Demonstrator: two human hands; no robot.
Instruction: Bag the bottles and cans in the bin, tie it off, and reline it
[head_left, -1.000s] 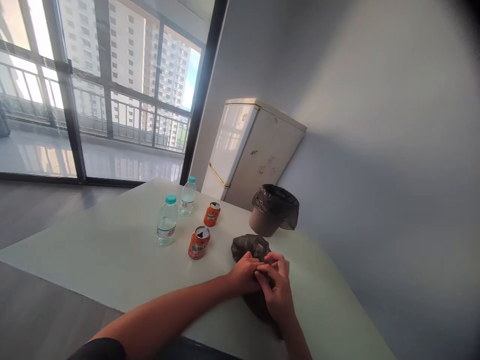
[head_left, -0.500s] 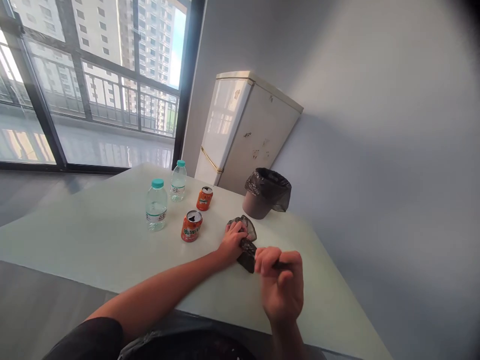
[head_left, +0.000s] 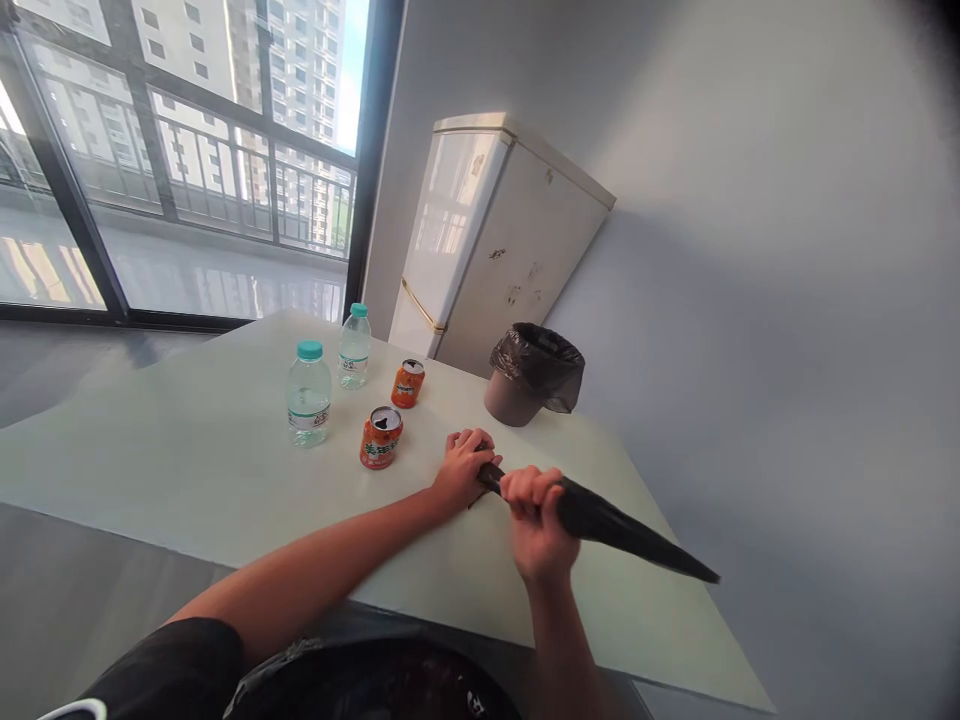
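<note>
My left hand is closed around one end of a black plastic bag, low over the table. Just to its right, my right hand grips the same bag in a fist. A short twisted length of plastic runs between the two hands. Past my right fist the bag sticks out as a long, narrow point toward the right. Left of my hands stand two orange drink cans, a nearer can and a farther can, both with opened tops.
Two clear bottles with teal caps, a nearer bottle and a farther bottle, stand left of the cans. A bin lined with a black bag stands at the table's far right. Behind are a white refrigerator and a wall.
My right hand has shifted slightly left and up. The bag, bunched between my hands before, now extends in a long strip beyond my right fist. My left hand stays about where it was.
</note>
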